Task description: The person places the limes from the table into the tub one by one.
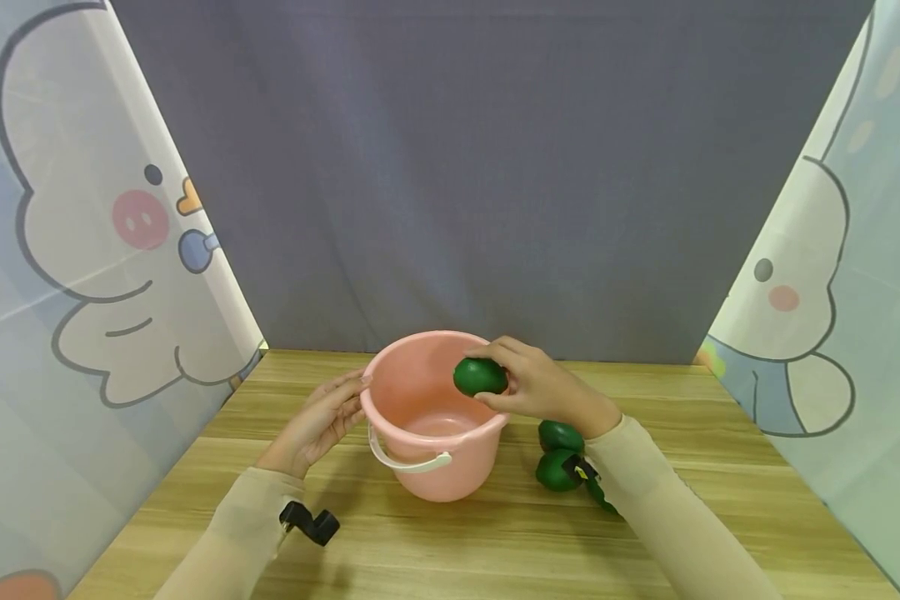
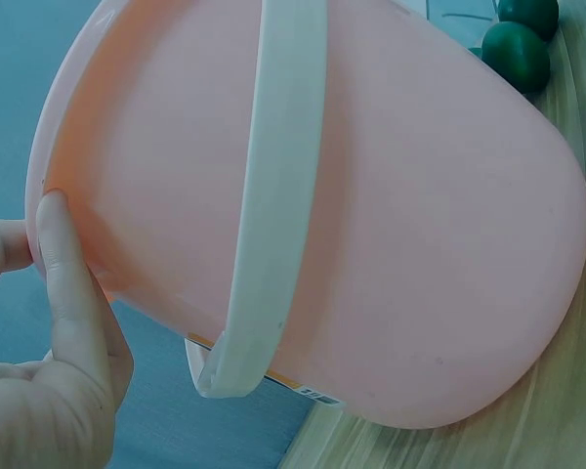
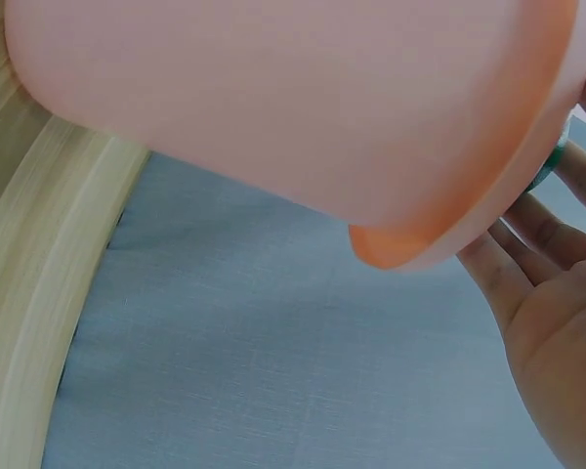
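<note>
A pink bucket (image 1: pixel 450 467) stands upright on the table with its white handle (image 1: pixel 412 464) hanging down at the front left. At the bucket's left rim is my left hand (image 1: pixel 322 421); in the left wrist view its fingers (image 2: pixel 66 264) lie on both sides of the rim, pinching it. My right hand (image 1: pixel 543 387) holds a dark green avocado (image 1: pixel 478 377) between thumb and fingers, over the right part of the bucket's opening. Only a sliver of that avocado shows past the rim in the right wrist view. The visible inside bottom of the bucket is bare.
Several more green avocados (image 1: pixel 558 471) lie on the wooden table (image 1: pixel 420 550) right of the bucket, partly hidden by the right forearm. A grey cloth (image 1: pixel 450 167) hangs behind the table, with cartoon-printed curtains (image 1: pixel 105 208) at both sides.
</note>
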